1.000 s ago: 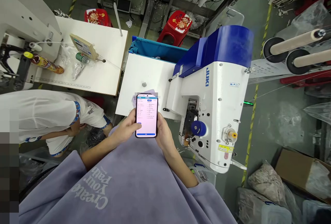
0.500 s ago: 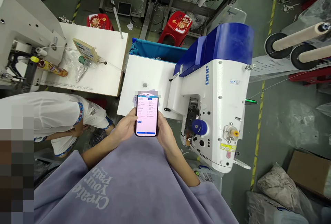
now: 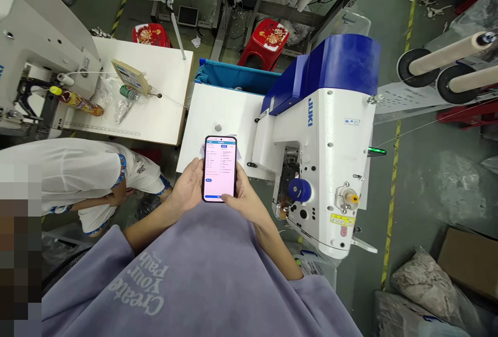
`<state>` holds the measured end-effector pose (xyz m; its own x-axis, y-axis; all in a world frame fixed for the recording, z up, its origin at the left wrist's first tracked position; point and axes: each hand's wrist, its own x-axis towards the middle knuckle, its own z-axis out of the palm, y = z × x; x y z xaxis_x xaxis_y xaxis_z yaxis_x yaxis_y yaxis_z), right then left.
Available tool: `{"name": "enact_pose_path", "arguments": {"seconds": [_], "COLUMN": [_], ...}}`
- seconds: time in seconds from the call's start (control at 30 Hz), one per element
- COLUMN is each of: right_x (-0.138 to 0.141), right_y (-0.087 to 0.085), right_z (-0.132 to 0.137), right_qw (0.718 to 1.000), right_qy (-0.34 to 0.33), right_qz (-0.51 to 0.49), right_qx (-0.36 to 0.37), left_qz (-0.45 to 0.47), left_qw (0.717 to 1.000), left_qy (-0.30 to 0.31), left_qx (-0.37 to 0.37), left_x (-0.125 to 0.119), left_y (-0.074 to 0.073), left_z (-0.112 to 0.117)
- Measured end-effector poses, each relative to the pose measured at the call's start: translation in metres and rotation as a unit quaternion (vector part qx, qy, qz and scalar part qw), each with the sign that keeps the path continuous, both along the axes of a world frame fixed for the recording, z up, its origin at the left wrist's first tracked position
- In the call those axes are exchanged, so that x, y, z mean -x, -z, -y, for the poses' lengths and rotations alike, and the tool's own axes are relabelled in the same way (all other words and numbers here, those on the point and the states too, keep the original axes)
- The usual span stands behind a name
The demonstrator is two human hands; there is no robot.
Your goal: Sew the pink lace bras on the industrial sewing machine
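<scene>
A smartphone with a lit pinkish screen of text and blue buttons is upright between my hands, in front of my purple top. Along its left edge, my left hand supports it with the fingers mostly behind the phone. My right hand grips the right edge, its thumb lying over the bottom of the screen at the blue bar. Partly hidden behind the phone, a paper with a printed code lies on the white sewing table.
To the right stands a white and blue sewing machine. A seated person in a white shirt is at my left, by another table with a drink bottle. Red stools stand beyond, and thread cones at right.
My right thumb has moved from the phone's side onto the bottom of its screen. My left thumb has drawn back from the screen's left edge. The phone has shifted slightly up.
</scene>
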<state>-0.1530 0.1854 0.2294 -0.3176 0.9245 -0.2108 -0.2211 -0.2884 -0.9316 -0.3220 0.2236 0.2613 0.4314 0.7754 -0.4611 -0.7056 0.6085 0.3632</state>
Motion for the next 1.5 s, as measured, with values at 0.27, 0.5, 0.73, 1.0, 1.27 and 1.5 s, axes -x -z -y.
{"name": "enact_pose_path", "arguments": {"seconds": [0.27, 0.5, 0.73, 1.0, 1.27, 1.5], "right_x": [-0.001, -0.012, -0.01, 0.0, -0.004, -0.009], "right_y": [-0.005, 0.003, 0.003, 0.001, 0.002, 0.004], "right_z": [-0.005, -0.008, -0.02, -0.03, -0.036, -0.041], "right_qw": [1.0, 0.985, 0.996, 0.992, 0.989, 0.986], "right_qy": [-0.013, 0.045, 0.095, 0.116, 0.144, 0.164], "right_qz": [0.012, 0.155, 0.0, 0.05, 0.036, 0.038], "right_qx": [-0.012, -0.059, -0.004, -0.02, -0.009, 0.018], "left_qz": [-0.032, -0.036, -0.06, -0.085, -0.073, -0.059], "left_qw": [0.998, 0.996, 0.996, 0.993, 0.993, 0.995], "left_qy": [0.019, 0.038, 0.043, 0.012, 0.022, 0.03], "left_qx": [-0.048, -0.078, -0.058, -0.083, -0.094, -0.076], "left_x": [0.0, 0.003, -0.001, -0.011, -0.008, -0.007], "left_y": [0.004, 0.003, 0.003, 0.003, 0.006, 0.008], "left_z": [0.001, -0.001, 0.001, 0.006, 0.008, 0.009]}}
